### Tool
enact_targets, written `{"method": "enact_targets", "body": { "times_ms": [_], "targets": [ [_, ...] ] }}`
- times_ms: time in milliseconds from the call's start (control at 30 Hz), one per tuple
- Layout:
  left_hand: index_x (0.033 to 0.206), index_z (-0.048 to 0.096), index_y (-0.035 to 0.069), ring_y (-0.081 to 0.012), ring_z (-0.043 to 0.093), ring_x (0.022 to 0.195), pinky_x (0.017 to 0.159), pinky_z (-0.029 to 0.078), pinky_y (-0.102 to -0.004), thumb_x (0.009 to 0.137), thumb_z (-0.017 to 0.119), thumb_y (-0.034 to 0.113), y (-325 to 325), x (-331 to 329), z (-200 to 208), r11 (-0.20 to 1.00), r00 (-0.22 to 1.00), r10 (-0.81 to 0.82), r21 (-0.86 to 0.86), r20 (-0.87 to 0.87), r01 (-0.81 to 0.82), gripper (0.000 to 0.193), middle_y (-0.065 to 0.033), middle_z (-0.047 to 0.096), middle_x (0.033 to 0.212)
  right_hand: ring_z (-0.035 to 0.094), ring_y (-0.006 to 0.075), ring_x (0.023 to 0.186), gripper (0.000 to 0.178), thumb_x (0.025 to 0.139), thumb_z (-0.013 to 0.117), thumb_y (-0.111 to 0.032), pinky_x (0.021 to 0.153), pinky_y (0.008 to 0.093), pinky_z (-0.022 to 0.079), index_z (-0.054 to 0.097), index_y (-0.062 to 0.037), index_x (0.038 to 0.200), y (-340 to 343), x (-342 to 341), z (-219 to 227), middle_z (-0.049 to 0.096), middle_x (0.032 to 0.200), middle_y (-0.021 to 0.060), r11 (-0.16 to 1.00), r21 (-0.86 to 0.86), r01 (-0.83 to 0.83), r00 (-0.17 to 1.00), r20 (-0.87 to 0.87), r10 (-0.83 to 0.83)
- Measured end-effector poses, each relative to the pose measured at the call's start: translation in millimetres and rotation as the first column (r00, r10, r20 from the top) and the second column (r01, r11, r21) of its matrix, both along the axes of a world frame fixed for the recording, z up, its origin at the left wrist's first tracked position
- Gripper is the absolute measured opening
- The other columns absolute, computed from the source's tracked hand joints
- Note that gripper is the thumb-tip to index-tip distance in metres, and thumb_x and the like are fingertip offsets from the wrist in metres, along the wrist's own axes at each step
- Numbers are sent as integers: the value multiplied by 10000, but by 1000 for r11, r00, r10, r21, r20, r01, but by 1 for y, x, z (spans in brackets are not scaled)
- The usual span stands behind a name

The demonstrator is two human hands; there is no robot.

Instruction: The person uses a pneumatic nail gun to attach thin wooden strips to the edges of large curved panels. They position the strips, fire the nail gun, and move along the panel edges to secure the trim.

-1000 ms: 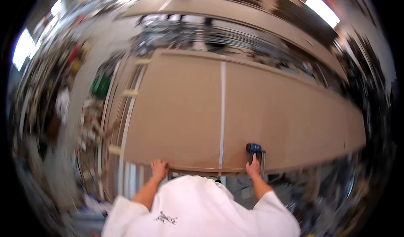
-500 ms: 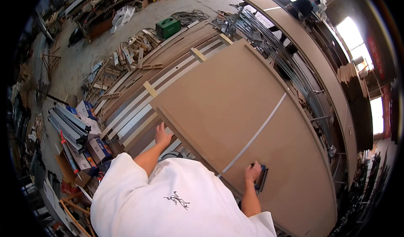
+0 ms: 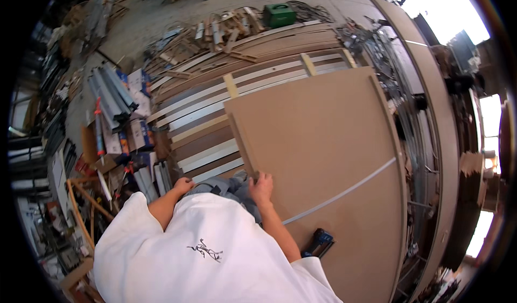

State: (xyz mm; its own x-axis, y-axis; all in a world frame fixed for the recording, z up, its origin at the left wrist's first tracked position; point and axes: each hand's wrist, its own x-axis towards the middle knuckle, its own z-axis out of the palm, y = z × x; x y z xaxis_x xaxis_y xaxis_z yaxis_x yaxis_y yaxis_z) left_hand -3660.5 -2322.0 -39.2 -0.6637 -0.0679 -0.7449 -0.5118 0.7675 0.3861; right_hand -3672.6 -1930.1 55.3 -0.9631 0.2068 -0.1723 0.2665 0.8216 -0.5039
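Note:
A large brown board (image 3: 318, 125) with a raised strip along its edge lies in front of me, with a pale band (image 3: 344, 193) running across it. At its left edge is my right hand (image 3: 262, 187), fingers apart and holding nothing. My left hand (image 3: 184, 184) is beside my waist, its fingers curled in, with nothing visible in them. A dark blue and black nail gun (image 3: 320, 241) lies on the board near my right forearm, out of either hand.
White and wooden slats (image 3: 202, 125) extend from under the board. Cartons (image 3: 141, 133) and grey metal profiles (image 3: 110, 98) crowd the left. Farther off are wood offcuts (image 3: 231, 31) and a green case (image 3: 279, 15). A long panel (image 3: 431, 87) stretches along the right.
My right hand has let go of the nail gun and moved left to the board's edge. My left hand has drawn back to my waist. The view has turned left.

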Motion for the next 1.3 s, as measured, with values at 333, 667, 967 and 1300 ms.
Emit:
{"method": "enact_targets", "body": {
  "times_ms": [333, 667, 967, 1300],
  "targets": [
    [1224, 709, -1, -358, 701, 1122, 965, 541, -431, 908, 731, 415, -36, -29, 15, 943, 931, 330, 25, -156, -331, 523, -229, 731, 1178, 712, 399, 918, 442, 973, 661, -447, 836, 475, 554, 718, -13, 1040, 37, -94, -25, 742, 938, 214, 969, -244, 27, 978, 208, 26],
    [1244, 708, 2, -407, 582, 1314, 1118, 431, -481, 930, 554, 509, -158, -80, -117, 938, 923, 340, -128, 181, -321, 616, -275, 646, 1328, 721, 353, 959, 613, 842, 812, -511, 848, 449, 565, 711, 55, 1053, -9, -179, -28, 730, 1029, 248, 967, -251, -48, 981, 168, 93],
    [985, 674, 60, -79, 552, 656, 570, 426, -260, 1057, 580, 356, -304, -242, -1, 405, 467, 884, 494, 2, -770, 319, -5, 615, 803, 713, 408, 972, 699, 762, 830, -567, 880, 471, 571, 718, 58, 1053, -25, -223, -38, 732, 1038, 262, 964, 41, 263, 856, 451, -253],
    [948, 571, 160, -102, 495, 523, 418, 338, -250, 1053, 582, 333, -323, -393, -19, 547, 600, 749, 249, 281, -799, 202, 29, 546, 709, 712, 379, 894, 615, 844, 760, -573, 822, 472, 564, 731, 33, 942, -94, -298, -27, 725, 883, 236, 789, 23, 614, 710, 420, -565]
  ]
}}
